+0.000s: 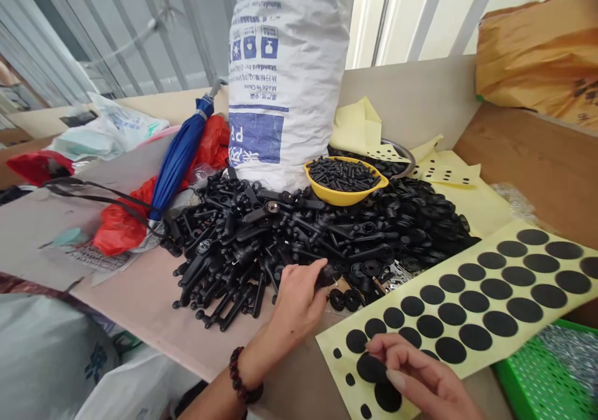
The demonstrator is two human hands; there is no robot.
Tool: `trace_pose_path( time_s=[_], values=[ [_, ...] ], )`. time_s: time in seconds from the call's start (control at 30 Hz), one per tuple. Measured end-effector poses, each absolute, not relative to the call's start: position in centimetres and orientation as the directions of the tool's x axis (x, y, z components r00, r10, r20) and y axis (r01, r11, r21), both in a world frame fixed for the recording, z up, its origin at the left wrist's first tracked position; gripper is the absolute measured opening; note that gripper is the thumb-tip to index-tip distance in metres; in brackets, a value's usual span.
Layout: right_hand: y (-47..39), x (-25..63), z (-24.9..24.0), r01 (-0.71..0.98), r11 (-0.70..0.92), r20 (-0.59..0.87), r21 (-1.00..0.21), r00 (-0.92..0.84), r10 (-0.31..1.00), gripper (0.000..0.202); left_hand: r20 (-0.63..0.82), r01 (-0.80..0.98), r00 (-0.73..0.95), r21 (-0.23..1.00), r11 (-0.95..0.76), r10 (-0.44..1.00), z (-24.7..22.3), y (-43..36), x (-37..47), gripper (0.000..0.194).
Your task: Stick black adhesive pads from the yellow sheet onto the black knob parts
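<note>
My left hand (299, 298), with a dark bead bracelet (237, 376) on the wrist, is at the front edge of a heap of black plastic parts (280, 239). Its thumb and fingers close around a small dark round plastic part (328, 275), partly hidden by the fingers. Lower right, my right hand (420, 370) pinches a black round sticker (371, 368) between thumb and fingertips, over the pale yellow sticker sheet (334, 339). Rows of black round stickers cover that sheet. Two black ring-shaped discs (344, 300) lie just right of my left hand.
A yellow bowl (343, 195) of black screw-like pieces stands behind the heap, before a tall white sack (289, 65). A blue umbrella (180, 158) and red plastic bags (121, 227) lie left. A green basket (537, 376) holds small metal pieces at lower right.
</note>
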State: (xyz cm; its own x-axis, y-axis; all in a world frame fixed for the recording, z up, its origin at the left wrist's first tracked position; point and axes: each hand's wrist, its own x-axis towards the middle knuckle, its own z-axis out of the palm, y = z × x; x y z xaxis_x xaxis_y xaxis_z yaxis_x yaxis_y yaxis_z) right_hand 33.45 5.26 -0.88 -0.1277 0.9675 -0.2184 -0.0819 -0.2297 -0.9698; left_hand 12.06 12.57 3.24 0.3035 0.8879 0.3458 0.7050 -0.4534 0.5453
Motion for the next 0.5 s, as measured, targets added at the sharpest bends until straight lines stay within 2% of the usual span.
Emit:
trace_pose_path(
  time_s=[0.07,0.13,0.2,0.3,0.4,0.47,0.5],
  values=[
    [5.2,33.8,-0.5,-0.103,-0.248,-0.236,-0.963,-0.122,0.964,0.034,0.322,0.569,0.191,0.734,-0.372,0.927,3.4,12.5,11.8,0.039],
    [5.3,34.0,-0.5,-0.102,-0.252,-0.238,-0.962,-0.132,0.962,0.033,0.248,0.346,0.092,0.900,-0.264,0.964,3.4,12.5,11.5,0.040],
    [5.3,34.3,-0.6,-0.100,-0.256,-0.241,-0.962,-0.144,0.960,0.033,0.172,0.083,0.028,0.981,-0.174,0.985,3.3,12.5,11.2,0.042],
    [5.4,34.7,-1.0,-0.088,-0.279,-0.258,-0.956,-0.198,0.946,0.030,0.111,-0.188,-0.070,0.974,-0.122,0.991,3.7,12.5,10.8,0.047],
    [5.4,35.2,-1.0,-0.091,-0.307,-0.277,-0.947,-0.245,0.929,0.029,0.071,-0.317,-0.122,0.943,-0.106,0.990,4.4,12.2,10.7,0.048],
    [5.3,35.3,-0.8,-0.123,-0.318,-0.286,-0.940,-0.222,0.932,0.030,0.037,-0.321,-0.037,0.946,-0.047,0.999,4.6,11.5,11.0,0.048],
    [5.2,35.3,-0.6,-0.144,-0.324,-0.291,-0.935,-0.208,0.934,0.030,-0.004,-0.298,0.061,0.954,0.022,0.998,4.6,11.0,11.4,0.047]
  ],
)
